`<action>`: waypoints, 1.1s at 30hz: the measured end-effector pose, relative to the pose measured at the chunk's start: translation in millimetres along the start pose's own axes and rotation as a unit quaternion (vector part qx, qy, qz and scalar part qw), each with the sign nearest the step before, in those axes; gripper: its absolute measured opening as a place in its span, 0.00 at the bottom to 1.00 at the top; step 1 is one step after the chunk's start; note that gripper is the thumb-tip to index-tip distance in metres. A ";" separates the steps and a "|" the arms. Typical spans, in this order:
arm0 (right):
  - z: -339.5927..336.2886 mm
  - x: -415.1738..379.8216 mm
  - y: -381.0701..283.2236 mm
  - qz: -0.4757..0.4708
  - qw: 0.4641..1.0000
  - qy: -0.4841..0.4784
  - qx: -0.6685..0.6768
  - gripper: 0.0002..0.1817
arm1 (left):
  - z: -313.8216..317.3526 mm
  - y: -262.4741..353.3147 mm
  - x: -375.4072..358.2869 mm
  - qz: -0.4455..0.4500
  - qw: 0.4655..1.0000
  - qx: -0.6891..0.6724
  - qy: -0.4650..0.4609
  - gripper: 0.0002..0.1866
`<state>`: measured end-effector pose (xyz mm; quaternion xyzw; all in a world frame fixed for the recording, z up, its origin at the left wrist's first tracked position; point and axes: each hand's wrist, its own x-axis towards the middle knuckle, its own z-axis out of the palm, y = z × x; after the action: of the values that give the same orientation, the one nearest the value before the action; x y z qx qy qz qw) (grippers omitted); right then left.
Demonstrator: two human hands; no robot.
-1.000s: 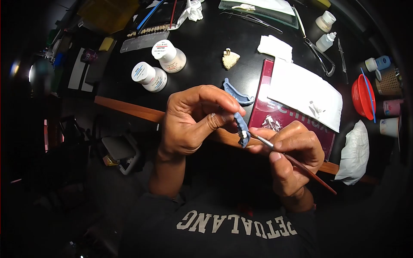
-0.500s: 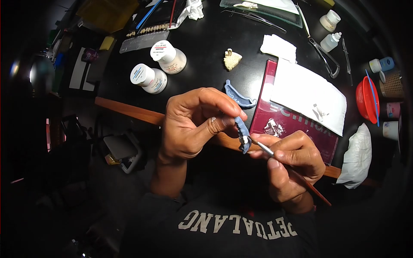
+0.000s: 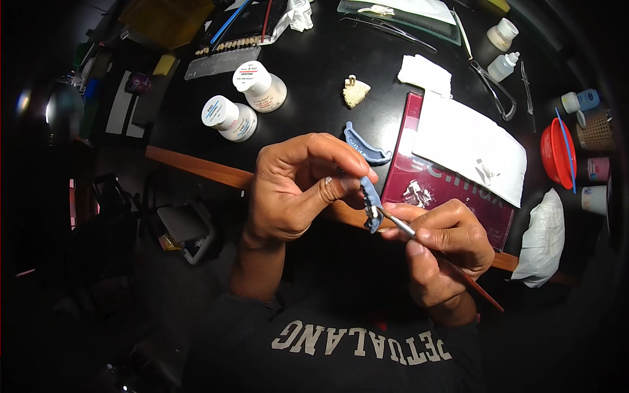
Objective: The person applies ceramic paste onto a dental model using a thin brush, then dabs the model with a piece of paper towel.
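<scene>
Between thumb and fingers, my left hand (image 3: 304,187) pinches one end of a blue-grey silicone dental impression (image 3: 371,196). White material sits in its lower part. My right hand (image 3: 452,245) is closed round a thin paintbrush (image 3: 407,229) with a reddish-brown handle, its tip at the impression beside the white spot; whether it touches is hard to tell. A second blue silicone piece (image 3: 368,147) lies on the table just beyond my hands. To the right, white paste (image 3: 417,194) is smeared on a dark red case (image 3: 401,177).
Two powder jars (image 3: 262,88) stand at the back left near a tooth shade guide (image 3: 223,59). A honeycomb firing tray (image 3: 355,93) lies mid-table. White tissue (image 3: 468,144) covers part of the case. Tweezers (image 3: 393,34), a curved clamp (image 3: 495,92) and a red bowl (image 3: 557,154) lie farther out.
The brush tip has shifted very slightly along the impression. Both hands keep their grips, and the table appears moved slightly to the right as the view shifts.
</scene>
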<state>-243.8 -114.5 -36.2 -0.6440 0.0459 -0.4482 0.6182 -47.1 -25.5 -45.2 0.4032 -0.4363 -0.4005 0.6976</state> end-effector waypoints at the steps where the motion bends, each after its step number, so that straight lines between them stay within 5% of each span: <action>1: 0.2 -0.2 0.5 -0.002 1.000 0.001 0.004 0.10 | 0.0 0.1 -0.1 0.000 1.000 0.001 -0.001 0.06; 33: 0.0 -1.4 -0.3 0.007 1.000 0.006 0.011 0.10 | 0.7 -0.9 -0.3 0.008 1.000 -0.004 0.003 0.06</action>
<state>-244.7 -113.6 -36.6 -0.6339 0.0493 -0.4483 0.6283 -48.0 -25.7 -45.9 0.3984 -0.4360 -0.3955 0.7034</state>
